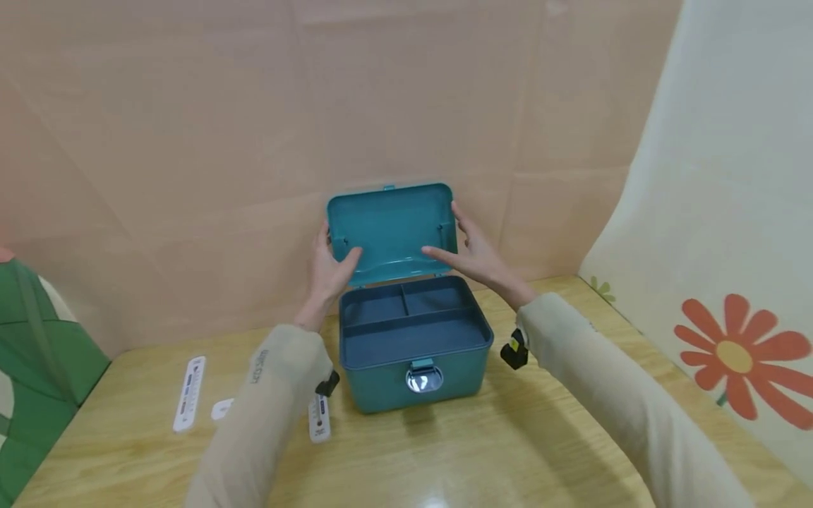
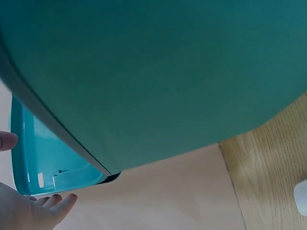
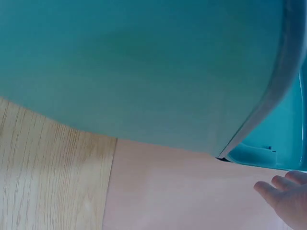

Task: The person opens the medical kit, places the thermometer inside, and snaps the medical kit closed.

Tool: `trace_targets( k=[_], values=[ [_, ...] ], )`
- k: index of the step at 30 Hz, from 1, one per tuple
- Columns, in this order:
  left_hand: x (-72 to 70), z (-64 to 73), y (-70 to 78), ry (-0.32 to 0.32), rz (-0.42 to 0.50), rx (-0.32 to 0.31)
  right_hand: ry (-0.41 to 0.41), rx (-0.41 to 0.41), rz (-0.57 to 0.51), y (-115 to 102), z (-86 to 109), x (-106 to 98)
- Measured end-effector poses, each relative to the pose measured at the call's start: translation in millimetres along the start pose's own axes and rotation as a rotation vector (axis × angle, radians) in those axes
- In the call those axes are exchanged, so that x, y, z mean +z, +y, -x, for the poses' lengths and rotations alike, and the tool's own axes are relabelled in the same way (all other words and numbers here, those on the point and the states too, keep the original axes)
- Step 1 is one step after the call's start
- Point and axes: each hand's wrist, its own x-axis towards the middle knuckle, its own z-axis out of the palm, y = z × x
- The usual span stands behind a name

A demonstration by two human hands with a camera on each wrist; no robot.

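Observation:
A teal storage box (image 1: 387, 391) stands on the wooden table with its lid (image 1: 387, 224) swung up at the back. Inside sits a dark blue tray (image 1: 416, 339) divided into 3 compartments, and a clear latch (image 1: 424, 379) hangs on the front wall. My left hand (image 1: 327, 274) holds the lid's left edge, thumb on the inner face and fingers round the outside. At the opposite edge my right hand (image 1: 480, 259) holds the lid in the same way, thumb across its inner face. Both wrist views are mostly filled by the box's side walls.
White strips with printed scales, like thermometers, lie left of the box: one far left (image 1: 189, 395), another (image 1: 320, 421) partly under my left sleeve. Between them is a small white piece (image 1: 222, 409). A pinkish backdrop (image 1: 254, 176) rises behind; a flowered cloth (image 1: 699, 247) hangs right.

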Motion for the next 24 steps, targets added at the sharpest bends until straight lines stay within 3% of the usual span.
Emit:
trace_targets(
  k=[10, 16, 24],
  values=[
    [-16.7, 8.0, -1.1, -0.046, -0.087, 0.002, -0.003, -0.012, 0.081, -2.3, 5.4, -6.9],
    [-29.4, 27.4, -8.1, -0.098, -0.118, 0.017, -0.027, -0.025, 0.137, 0.0, 20.7, -8.0],
    [-37.6, 55.4, -17.4, -0.144, -0.267, 0.017, -0.083, -0.008, 0.175, -2.9, 48.3, -7.1]
  ],
)
